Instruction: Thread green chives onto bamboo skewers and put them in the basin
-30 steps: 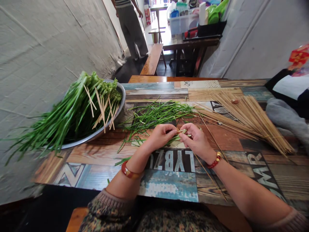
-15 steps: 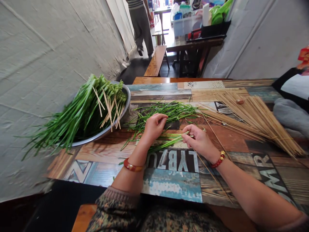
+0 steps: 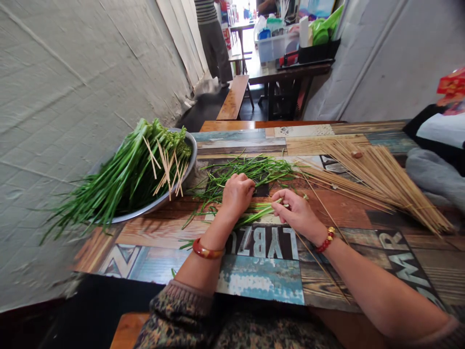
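Note:
My right hand [image 3: 300, 213] pinches a small bunch of green chives [image 3: 259, 209] near their pale ends, above the patterned table [image 3: 265, 278]. A thin bamboo skewer [image 3: 323, 266] runs from beneath that hand toward the table's front edge; whether the fingers grip it I cannot tell. My left hand [image 3: 238, 194] is closed, its fingers curled down at the near side of a loose pile of chives [image 3: 254, 167]. Its fingertips are partly hidden, so what they hold does not show. The left forearm and hand cover part of the bunch.
At left, a metal basin [image 3: 193, 157] bears a heap of chives [image 3: 116, 186] with skewer ends [image 3: 169, 167] sticking out. Many bamboo skewers [image 3: 399, 179] fan across the right side. Beyond are a bench [image 3: 235, 97], a table with a plastic bin [image 3: 278, 47], and a person [image 3: 214, 46] standing.
My left hand has moved slightly right and turned over, its fingers now curled downward. The right hand keeps the chives almost in place. The person in the background has shifted, and the view has tilted a little.

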A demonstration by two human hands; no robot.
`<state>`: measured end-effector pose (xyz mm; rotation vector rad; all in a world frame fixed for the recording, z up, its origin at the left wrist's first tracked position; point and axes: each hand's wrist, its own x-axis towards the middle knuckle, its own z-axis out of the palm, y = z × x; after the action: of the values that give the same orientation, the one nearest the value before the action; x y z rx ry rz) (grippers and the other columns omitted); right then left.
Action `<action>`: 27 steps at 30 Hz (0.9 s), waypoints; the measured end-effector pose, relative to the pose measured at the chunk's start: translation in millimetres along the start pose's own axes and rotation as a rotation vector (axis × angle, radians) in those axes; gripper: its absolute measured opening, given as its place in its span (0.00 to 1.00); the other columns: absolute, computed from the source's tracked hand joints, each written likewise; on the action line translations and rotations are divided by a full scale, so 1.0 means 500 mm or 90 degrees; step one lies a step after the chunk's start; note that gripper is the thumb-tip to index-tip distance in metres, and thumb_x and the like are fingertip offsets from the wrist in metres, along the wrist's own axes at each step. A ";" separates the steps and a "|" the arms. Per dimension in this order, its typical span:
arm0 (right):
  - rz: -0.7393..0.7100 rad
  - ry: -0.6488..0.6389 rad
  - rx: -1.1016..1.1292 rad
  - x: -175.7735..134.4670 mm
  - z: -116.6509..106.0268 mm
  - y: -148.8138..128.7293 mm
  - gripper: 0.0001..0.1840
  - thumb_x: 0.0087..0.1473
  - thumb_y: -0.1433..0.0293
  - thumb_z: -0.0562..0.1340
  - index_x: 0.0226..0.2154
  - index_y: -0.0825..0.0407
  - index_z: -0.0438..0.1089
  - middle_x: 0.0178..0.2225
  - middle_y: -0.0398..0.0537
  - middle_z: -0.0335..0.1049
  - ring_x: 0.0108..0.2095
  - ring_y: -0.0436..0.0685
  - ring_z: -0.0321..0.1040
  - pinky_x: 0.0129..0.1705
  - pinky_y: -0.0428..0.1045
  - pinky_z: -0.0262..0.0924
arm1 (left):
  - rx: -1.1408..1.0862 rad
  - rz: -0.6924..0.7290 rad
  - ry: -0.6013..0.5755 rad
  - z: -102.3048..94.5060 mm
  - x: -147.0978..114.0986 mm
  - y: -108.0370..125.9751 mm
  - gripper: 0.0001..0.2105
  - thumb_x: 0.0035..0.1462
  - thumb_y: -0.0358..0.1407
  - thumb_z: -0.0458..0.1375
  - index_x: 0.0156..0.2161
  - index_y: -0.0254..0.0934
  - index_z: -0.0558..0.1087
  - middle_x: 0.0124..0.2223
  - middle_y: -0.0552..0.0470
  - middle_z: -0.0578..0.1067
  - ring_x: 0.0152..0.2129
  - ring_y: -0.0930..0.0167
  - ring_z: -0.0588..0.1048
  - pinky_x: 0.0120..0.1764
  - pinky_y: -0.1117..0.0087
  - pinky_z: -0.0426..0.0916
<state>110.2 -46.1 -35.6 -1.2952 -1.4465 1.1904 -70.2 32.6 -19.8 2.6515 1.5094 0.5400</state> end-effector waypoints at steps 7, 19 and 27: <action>0.000 0.003 -0.005 -0.001 0.001 0.003 0.14 0.55 0.64 0.59 0.43 0.53 0.66 0.22 0.38 0.66 0.16 0.47 0.63 0.19 0.43 0.59 | -0.138 -0.065 0.049 0.003 -0.003 0.000 0.05 0.54 0.28 0.53 0.33 0.36 0.71 0.32 0.50 0.74 0.31 0.69 0.70 0.36 0.69 0.62; -0.007 0.003 -0.022 -0.001 0.000 0.001 0.13 0.55 0.65 0.58 0.42 0.53 0.68 0.22 0.39 0.66 0.17 0.47 0.63 0.20 0.43 0.58 | -0.312 -0.069 0.041 0.004 -0.006 0.000 0.07 0.58 0.33 0.53 0.35 0.36 0.74 0.35 0.50 0.77 0.33 0.71 0.73 0.38 0.72 0.64; 0.005 0.004 -0.011 -0.003 0.002 0.001 0.14 0.55 0.65 0.58 0.42 0.54 0.68 0.22 0.38 0.65 0.17 0.47 0.62 0.20 0.43 0.58 | -0.251 -0.039 0.116 -0.001 -0.008 0.001 0.06 0.56 0.30 0.55 0.32 0.37 0.75 0.37 0.49 0.77 0.36 0.69 0.72 0.42 0.69 0.64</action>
<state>109.4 -47.5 -36.0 -1.3171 -1.4518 1.1810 -71.9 28.9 -20.4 2.2996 1.3487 0.9826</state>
